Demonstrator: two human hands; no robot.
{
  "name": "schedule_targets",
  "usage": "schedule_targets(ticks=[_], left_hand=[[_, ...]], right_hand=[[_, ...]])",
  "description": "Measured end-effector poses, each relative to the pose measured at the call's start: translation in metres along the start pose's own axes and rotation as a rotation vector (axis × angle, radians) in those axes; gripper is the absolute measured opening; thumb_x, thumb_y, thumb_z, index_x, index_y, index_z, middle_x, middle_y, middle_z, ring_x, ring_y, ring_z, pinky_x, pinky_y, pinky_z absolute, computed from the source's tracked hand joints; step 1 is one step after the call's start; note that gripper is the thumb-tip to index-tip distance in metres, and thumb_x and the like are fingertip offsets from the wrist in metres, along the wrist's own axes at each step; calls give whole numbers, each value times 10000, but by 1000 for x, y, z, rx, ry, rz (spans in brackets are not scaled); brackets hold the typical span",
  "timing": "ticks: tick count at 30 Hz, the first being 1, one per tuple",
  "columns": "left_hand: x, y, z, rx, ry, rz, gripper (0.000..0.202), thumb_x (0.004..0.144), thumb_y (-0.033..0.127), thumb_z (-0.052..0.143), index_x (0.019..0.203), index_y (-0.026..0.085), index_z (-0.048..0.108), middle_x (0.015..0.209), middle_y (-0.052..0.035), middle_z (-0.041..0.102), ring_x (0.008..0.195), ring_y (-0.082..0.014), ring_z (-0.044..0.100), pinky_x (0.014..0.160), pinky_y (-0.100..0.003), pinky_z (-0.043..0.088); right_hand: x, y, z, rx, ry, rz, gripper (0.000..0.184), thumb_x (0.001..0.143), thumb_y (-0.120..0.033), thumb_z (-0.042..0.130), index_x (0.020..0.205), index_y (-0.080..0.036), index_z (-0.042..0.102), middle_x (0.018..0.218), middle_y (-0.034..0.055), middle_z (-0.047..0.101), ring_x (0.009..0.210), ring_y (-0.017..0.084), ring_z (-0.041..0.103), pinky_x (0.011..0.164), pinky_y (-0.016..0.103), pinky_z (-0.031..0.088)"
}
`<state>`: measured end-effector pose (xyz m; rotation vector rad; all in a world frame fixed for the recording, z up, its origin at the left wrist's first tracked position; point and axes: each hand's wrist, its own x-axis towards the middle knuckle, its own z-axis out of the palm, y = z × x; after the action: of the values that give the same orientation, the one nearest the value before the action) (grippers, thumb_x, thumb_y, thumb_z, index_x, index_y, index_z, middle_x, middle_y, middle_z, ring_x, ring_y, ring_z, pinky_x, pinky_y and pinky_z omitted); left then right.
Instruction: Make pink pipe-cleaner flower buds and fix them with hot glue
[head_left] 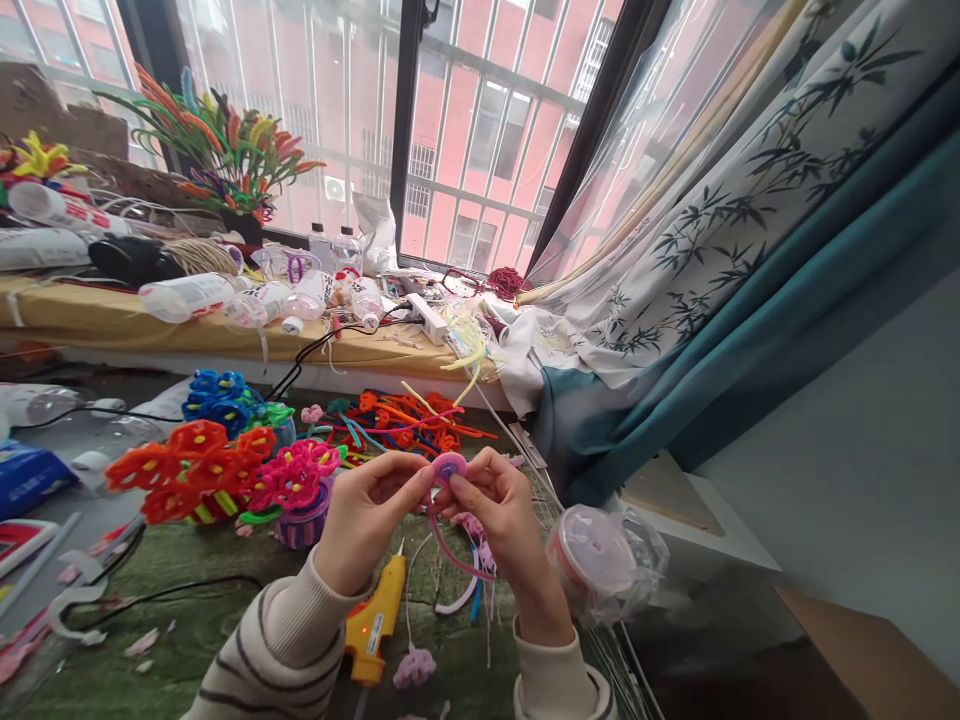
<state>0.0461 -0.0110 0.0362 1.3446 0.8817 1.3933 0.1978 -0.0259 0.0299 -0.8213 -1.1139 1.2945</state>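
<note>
Between my two hands is a small coiled disc of pink and purple pipe cleaner (448,467). My left hand (375,515) pinches its left edge with thumb and forefinger. On the other side my right hand (499,510) grips the right edge, its thumb tip on the disc's face. A loose pink tail (452,555) curves down from the coil towards the right wrist. Below the hands, a yellow glue gun (379,615) lies on the green table, a small light glowing on it. A pink fuzzy piece (414,666) lies to its right.
Pipe-cleaner flowers in orange (199,465), pink (296,475) and blue (217,398) stand at the left in small pots. Loose orange pipe cleaners (416,420) are heaped behind my hands. At the right sits a clear plastic tub (596,550). Bottles (187,297) line the windowsill.
</note>
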Motion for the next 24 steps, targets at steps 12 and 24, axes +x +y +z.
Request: schedule_targets(ticks=[12,24], left_hand=[[3,3,-12,310,-105,181,156,785,298,699,752,146,684,674,-16,691,596,-125,640,559,-189,536],[3,6,-14,480,-190,323,122,832,235,646,753,153,690,687,-20,698,597,-114,632,556,-174,513]], right_hand=[[-2,-7,-19,-146,-16,-30,267,766,-400,776,827,-158,680,654,4,699,554,118,658,531,198,510],[-8,-13,-11,-270,43,36,243,704,-376,814,739,-152,725,615,26,716,541,139,672,526,204,532]])
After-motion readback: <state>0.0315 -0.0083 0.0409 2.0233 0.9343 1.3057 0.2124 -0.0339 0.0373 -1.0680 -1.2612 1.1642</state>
